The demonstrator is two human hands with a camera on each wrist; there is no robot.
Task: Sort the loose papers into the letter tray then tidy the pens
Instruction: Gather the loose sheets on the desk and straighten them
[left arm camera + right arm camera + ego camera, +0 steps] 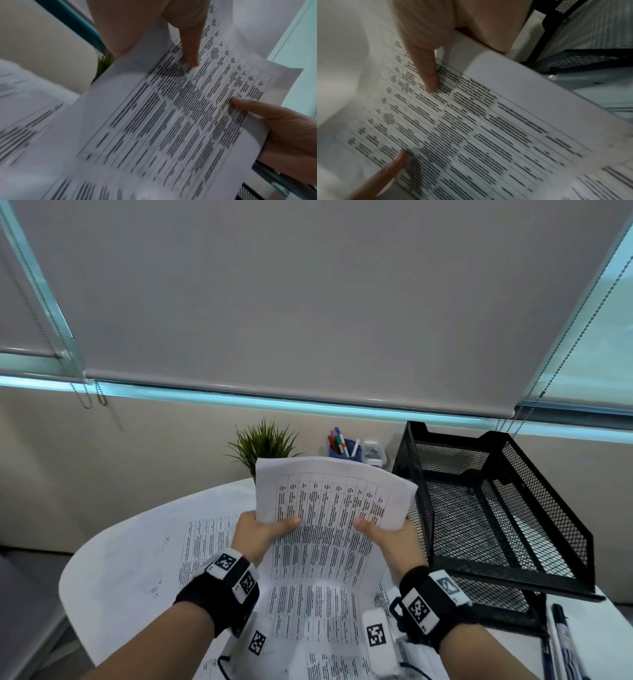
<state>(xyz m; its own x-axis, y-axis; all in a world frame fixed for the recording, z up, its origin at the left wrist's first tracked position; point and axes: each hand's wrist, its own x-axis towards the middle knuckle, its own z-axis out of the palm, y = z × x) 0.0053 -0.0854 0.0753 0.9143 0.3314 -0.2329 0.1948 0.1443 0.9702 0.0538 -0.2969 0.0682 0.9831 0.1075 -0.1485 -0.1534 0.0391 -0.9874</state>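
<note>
Soft, even indoor light, with a cyan glow along the window strip (pixel 308 402) below the drawn blind (pixel 308 296). The head view is sharp but bends straight lines at its edges. Both wrist views are dimmer and motion-blurred, their printed text (pixel 171 121) smeared and unreadable.

I see a sheaf of printed sheets (pixel 329 515), white with dense tables, lifted above the table (pixel 113 570) and bowed, pinched at its two side edges. More printed sheets (pixel 205 539) lie flat across the table's middle and near edge. The black mesh tray (pixel 507 508) stands at the table's right edge. Pens (pixel 337 440) stand upright in a blue cup (pixel 344 451) at the far edge; a dark pen (pixel 561 631) lies at the near right corner.
</note>
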